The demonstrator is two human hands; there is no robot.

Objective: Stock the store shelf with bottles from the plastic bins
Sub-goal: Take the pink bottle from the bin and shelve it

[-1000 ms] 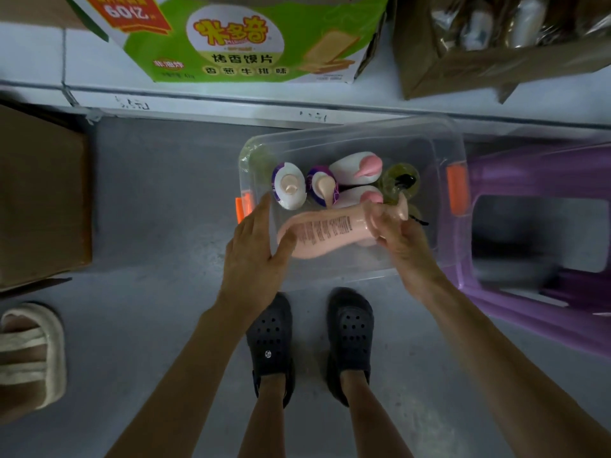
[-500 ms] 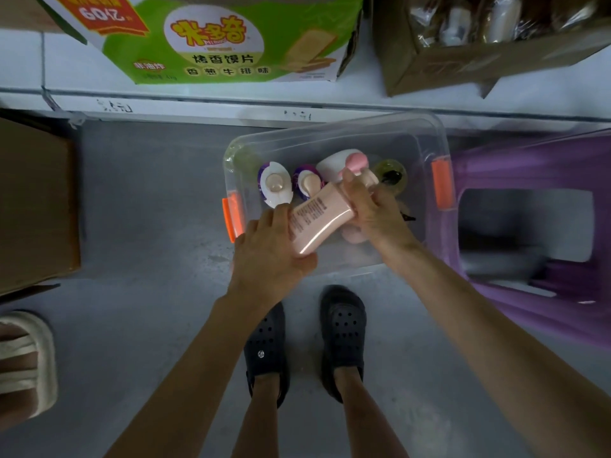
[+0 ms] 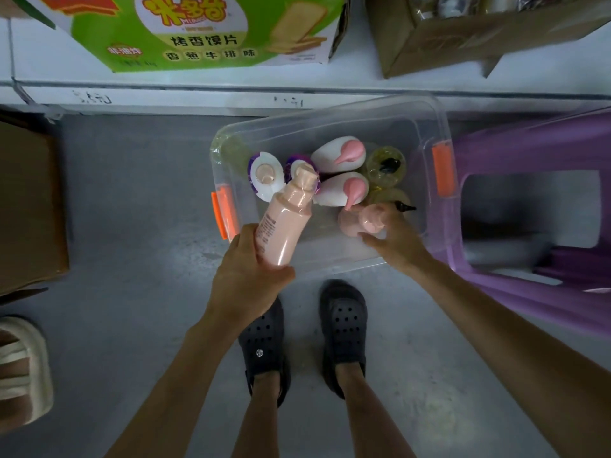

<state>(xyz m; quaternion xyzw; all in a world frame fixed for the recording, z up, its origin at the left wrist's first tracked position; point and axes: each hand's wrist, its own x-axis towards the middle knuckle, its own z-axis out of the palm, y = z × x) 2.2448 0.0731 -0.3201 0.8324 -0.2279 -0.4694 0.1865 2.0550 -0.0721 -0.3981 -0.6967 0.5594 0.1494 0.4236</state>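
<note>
peach bottle [image 3: 283, 226], clear bin [image 3: 426, 127] with orange latches [image 3: 442, 170], purple stool [image 3: 535, 153], green box [image 3: 205, 31]

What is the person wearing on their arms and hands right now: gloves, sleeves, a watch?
Nothing shows on either. The left hand and right hand are bare, with no gloves, rings or watch visible, and both forearms are uncovered up to the frame edge, so no sleeve is in view. The only clothing seen is a pair of dark perforated clogs.

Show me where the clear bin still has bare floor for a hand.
Bare floor runs along the clear bin's far wall and left end by the orange latch. The middle is crowded with pump bottles; the right hand fills the near right corner.
</note>
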